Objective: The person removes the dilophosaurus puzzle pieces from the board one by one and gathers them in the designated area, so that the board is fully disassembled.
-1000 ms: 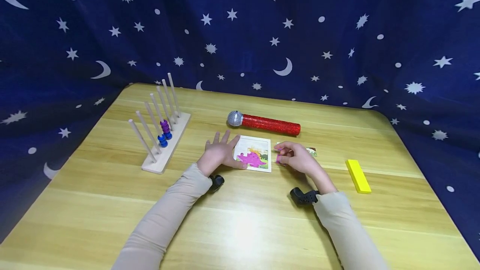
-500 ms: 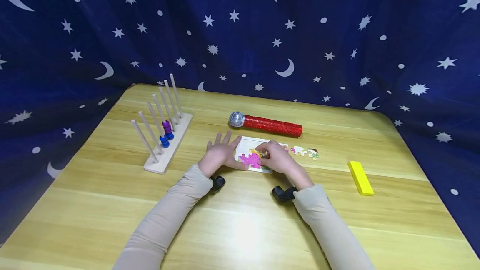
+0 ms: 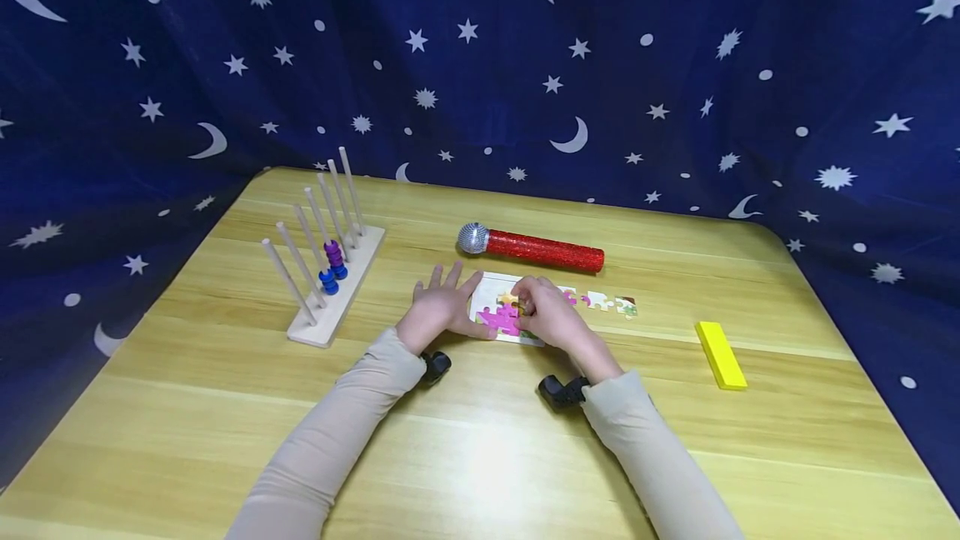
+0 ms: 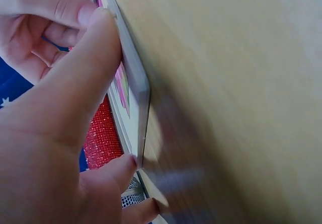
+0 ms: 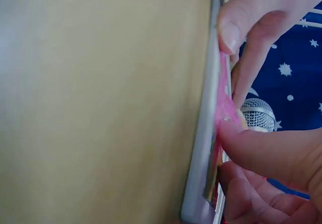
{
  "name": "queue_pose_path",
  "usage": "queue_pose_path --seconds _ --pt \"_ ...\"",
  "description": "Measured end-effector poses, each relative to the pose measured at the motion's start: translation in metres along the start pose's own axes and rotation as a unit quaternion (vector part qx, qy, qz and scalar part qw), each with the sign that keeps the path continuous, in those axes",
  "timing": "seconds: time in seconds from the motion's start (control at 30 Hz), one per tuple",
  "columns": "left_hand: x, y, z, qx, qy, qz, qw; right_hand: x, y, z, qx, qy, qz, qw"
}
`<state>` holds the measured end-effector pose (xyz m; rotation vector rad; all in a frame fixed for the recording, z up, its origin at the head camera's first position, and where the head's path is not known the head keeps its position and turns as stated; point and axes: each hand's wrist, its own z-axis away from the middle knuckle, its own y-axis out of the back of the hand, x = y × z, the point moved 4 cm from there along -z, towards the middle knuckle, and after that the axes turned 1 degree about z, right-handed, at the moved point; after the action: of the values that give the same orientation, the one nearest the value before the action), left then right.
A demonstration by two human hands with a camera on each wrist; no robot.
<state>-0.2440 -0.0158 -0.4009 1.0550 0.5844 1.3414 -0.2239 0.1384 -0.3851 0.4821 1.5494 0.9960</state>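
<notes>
A small white puzzle tray (image 3: 489, 283), partly filled with pieces of a pink dinosaur picture (image 3: 495, 321), lies on the wooden table. My left hand (image 3: 441, 308) spreads over the tray's left side, its thumb along the near edge and its fingers at the far left corner. Over the tray's right half, my right hand (image 3: 553, 315) pinches a pink puzzle piece (image 5: 225, 107) between thumb and fingers; in the right wrist view this piece sits tilted, close over the tray. The hand hides much of the tray's right side. Several loose puzzle pieces (image 3: 598, 301) lie right of it.
Behind the tray lies a red glittery toy microphone (image 3: 543, 252) with a silver head. At left stands a wooden peg rack (image 3: 321, 319) with blue and purple rings on two pegs. A yellow block (image 3: 722, 355) rests at right. A starry blue curtain (image 3: 480, 107) hangs behind the table.
My right hand has carried a pink piece leftward from beside the tray to over its right half, then shifted slightly there. The left hand has stayed on the tray.
</notes>
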Motion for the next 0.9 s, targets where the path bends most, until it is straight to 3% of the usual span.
queue_pose_path --seconds 0.23,0.33,0.5,0.57,0.73,0.9 --pt "0.002 0.000 0.000 0.000 -0.002 -0.001 1.0000 0.004 0.000 -0.003 0.031 -0.029 -0.043 0.9981" --pt "0.003 0.000 0.001 -0.003 -0.004 -0.001 1.0000 0.010 0.003 0.000 0.024 -0.053 -0.091 0.9942" --pt "0.003 0.001 0.002 -0.003 -0.011 0.002 0.9999 0.030 0.018 0.016 -0.010 -0.081 -0.232 0.9693" --pt "0.003 0.001 0.003 -0.002 -0.014 0.004 0.9999 0.041 0.028 0.025 -0.014 -0.089 -0.262 0.9609" --pt "0.002 0.002 0.005 0.002 -0.014 0.006 0.9999 0.071 0.050 0.051 -0.003 -0.105 -0.247 0.9634" --pt "0.002 0.002 0.005 0.003 -0.014 0.002 0.9999 0.090 0.058 0.067 0.009 -0.108 -0.194 0.9750"
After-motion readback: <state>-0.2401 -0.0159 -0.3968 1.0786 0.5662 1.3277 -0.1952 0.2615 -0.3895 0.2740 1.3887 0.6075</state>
